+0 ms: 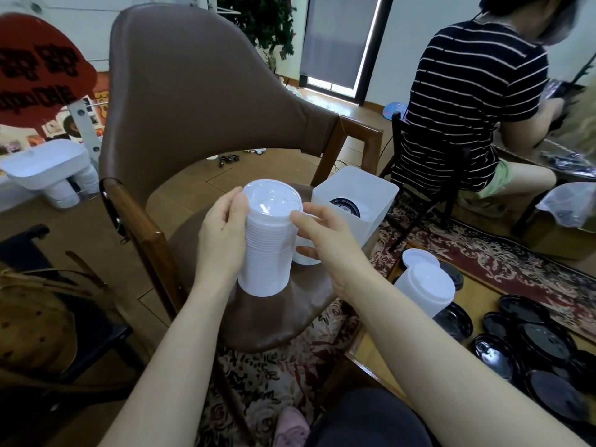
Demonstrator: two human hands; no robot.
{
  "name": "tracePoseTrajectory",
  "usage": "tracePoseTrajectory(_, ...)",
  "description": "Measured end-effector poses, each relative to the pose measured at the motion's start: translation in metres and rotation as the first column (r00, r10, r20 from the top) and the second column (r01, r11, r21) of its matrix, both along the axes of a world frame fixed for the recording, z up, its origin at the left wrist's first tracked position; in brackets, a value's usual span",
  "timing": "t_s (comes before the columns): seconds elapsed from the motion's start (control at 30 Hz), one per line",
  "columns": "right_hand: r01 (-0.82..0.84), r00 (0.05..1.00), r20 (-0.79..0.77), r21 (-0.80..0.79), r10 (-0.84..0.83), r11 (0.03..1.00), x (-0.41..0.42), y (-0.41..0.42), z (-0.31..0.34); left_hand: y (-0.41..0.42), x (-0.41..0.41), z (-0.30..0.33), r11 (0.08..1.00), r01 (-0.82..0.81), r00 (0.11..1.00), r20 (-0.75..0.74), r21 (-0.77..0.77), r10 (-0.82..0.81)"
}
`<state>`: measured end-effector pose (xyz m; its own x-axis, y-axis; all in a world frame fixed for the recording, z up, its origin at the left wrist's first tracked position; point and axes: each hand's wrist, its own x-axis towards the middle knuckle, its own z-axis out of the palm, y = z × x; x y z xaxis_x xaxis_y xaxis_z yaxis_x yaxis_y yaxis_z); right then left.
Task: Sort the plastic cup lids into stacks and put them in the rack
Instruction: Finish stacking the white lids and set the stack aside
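A tall stack of white lids [267, 243] stands on the brown chair seat [290, 321]. My left hand [222, 233] grips the stack's left side, thumb near the top lid. My right hand [322, 240] touches the stack's upper right edge with its thumb and holds a smaller white stack of lids [304, 253] behind it. A white square rack bin [354, 201] sits on the seat to the right, with black lids [344, 206] inside. Another white lid stack [425, 288] stands on the floor at right.
Several loose black lids [535, 346] lie on the wooden floor at lower right. The chair's wooden armrest [135, 227] is on the left. A person in a striped shirt [467, 101] sits on a chair at the back right, facing away. A patterned rug [483, 253] lies beyond.
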<state>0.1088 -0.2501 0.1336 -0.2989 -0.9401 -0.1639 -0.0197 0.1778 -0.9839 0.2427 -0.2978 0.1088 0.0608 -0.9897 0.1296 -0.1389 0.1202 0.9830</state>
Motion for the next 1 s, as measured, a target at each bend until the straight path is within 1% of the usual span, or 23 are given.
tracePoseTrajectory(0.2, 0.006, 1.0, -0.005, -0.007, -0.006, 1.0, -0.002, 0.001, 0.004, 0.001, -0.003, 0.006, 1.0, 0.016, 0.999, 0.047, -0.006, -0.015)
tracePoseTrajectory(0.37, -0.016, 0.999, -0.048, -0.054, 0.014, 0.998, -0.002, 0.002, 0.003, -0.002, -0.001, 0.007, 0.999, -0.003, 0.999, -0.045, 0.047, 0.005)
tracePoseTrajectory(0.43, -0.026, 0.998, -0.066, -0.067, 0.022, 0.997, -0.002, 0.001, 0.002, -0.005, 0.001, 0.007, 0.998, 0.008, 0.998, -0.058, 0.067, -0.004)
tracePoseTrajectory(0.6, -0.029, 0.998, -0.055, -0.05, 0.027, 0.998, -0.004, 0.001, -0.001, -0.005, -0.001, 0.009, 0.998, 0.053, 0.998, 0.012, 0.044, -0.054)
tracePoseTrajectory(0.73, -0.014, 0.998, -0.064, -0.06, 0.01, 0.998, -0.006, 0.002, -0.003, -0.001, -0.002, 0.009, 0.999, 0.041, 0.999, 0.026, 0.014, -0.041)
tracePoseTrajectory(0.83, -0.002, 0.995, -0.102, -0.065, -0.005, 0.998, -0.01, 0.003, -0.002, 0.003, -0.001, 0.007, 0.998, 0.009, 0.999, 0.037, -0.057, -0.007)
tracePoseTrajectory(1.0, 0.002, 0.993, -0.114, -0.097, -0.013, 0.995, -0.02, 0.01, 0.002, 0.011, -0.004, 0.011, 0.97, 0.008, 0.972, 0.228, -0.243, 0.049)
